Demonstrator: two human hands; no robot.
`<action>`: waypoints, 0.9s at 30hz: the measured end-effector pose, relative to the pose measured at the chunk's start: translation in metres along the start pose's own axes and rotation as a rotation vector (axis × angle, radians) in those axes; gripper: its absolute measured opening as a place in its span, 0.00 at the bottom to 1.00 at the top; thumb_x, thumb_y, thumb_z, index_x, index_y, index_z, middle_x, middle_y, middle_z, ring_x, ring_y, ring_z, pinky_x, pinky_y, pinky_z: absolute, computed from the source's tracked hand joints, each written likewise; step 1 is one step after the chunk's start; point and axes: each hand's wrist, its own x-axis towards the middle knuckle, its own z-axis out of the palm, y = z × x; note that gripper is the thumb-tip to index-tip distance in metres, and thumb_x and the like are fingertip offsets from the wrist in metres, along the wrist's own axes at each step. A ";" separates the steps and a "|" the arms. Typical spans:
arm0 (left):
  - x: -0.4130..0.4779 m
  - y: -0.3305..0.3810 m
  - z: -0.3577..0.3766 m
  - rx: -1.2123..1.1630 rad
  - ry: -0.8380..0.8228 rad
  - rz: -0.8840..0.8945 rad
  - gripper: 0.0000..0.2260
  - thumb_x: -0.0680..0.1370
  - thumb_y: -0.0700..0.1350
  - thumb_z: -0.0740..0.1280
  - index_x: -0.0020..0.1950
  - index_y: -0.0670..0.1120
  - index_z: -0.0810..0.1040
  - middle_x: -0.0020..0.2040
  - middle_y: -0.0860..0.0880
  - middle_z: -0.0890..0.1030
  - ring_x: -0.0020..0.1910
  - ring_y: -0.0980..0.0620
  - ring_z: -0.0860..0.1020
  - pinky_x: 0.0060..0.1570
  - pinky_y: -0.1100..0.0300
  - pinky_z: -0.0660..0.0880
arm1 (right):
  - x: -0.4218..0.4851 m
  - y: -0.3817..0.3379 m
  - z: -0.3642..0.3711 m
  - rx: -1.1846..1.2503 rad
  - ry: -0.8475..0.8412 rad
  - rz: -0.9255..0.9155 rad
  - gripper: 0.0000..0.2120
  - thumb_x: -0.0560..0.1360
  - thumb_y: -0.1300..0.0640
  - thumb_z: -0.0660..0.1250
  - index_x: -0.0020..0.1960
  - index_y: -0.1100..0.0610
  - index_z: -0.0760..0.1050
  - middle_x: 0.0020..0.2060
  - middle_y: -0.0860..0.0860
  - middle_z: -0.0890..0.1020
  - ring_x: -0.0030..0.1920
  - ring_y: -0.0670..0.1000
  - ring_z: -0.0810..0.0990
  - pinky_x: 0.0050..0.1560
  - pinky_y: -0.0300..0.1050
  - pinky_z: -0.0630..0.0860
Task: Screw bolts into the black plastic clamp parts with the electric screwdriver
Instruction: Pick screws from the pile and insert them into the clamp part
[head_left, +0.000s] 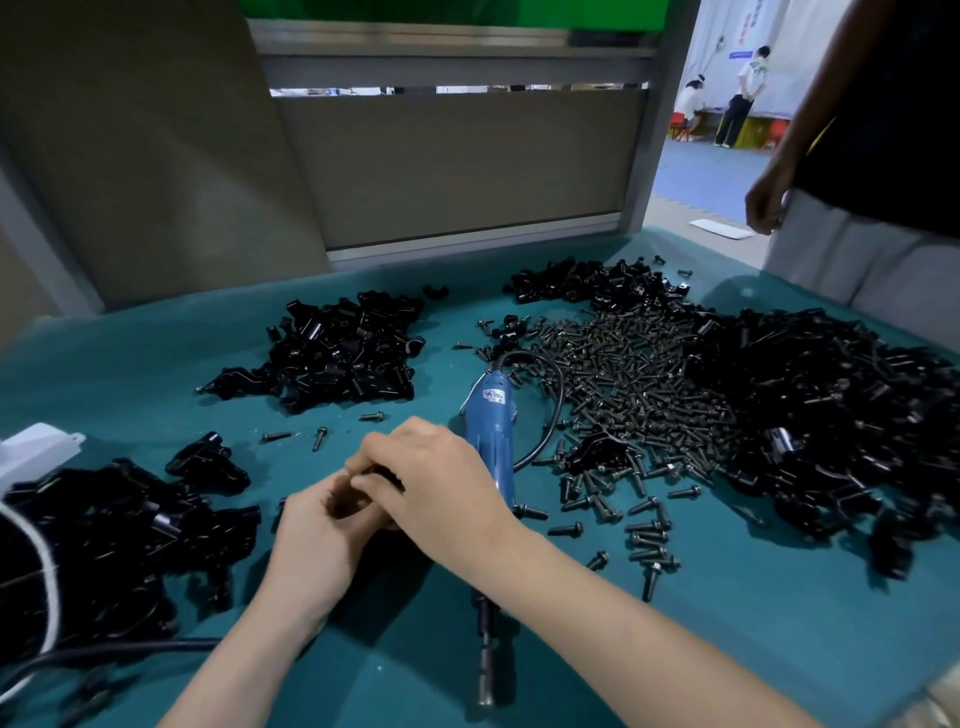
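My left hand (317, 540) and my right hand (441, 478) meet over the middle of the teal table (156, 374). Together they hold a small black clamp part (384, 474), mostly hidden by the fingers; the right fingertips pinch it from above. The blue electric screwdriver (491, 431) lies on the table just right of my right hand, its bit pointing toward me, and neither hand touches it. A big heap of dark bolts (639, 395) spreads to the right. Piles of black clamp parts lie at the back (337, 353), at the left (104, 540) and at the far right (831, 415).
Loose bolts (644, 535) scatter near my right forearm. A white object (36, 449) and cables sit at the left edge. A grey partition (457, 166) stands behind the table. Another person (872, 156) stands at the table's back right corner.
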 end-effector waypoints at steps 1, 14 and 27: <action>-0.001 0.001 0.000 0.014 -0.002 0.008 0.16 0.73 0.26 0.67 0.33 0.46 0.80 0.29 0.51 0.82 0.27 0.63 0.76 0.28 0.72 0.71 | 0.000 -0.001 0.000 -0.038 -0.017 0.017 0.09 0.79 0.54 0.64 0.55 0.58 0.79 0.49 0.56 0.80 0.55 0.56 0.74 0.56 0.53 0.70; -0.002 0.004 -0.001 -0.014 -0.075 -0.005 0.12 0.73 0.30 0.70 0.38 0.47 0.84 0.32 0.47 0.82 0.31 0.57 0.78 0.34 0.70 0.75 | 0.003 0.003 -0.011 -0.104 -0.100 0.080 0.10 0.78 0.54 0.65 0.54 0.58 0.81 0.58 0.50 0.81 0.61 0.52 0.71 0.60 0.53 0.70; 0.003 -0.001 0.000 -0.165 0.014 -0.096 0.11 0.70 0.32 0.72 0.40 0.48 0.85 0.37 0.50 0.86 0.29 0.57 0.81 0.33 0.71 0.76 | -0.030 0.170 -0.152 -0.370 0.190 0.945 0.17 0.76 0.69 0.62 0.61 0.59 0.78 0.60 0.60 0.79 0.55 0.60 0.79 0.58 0.48 0.76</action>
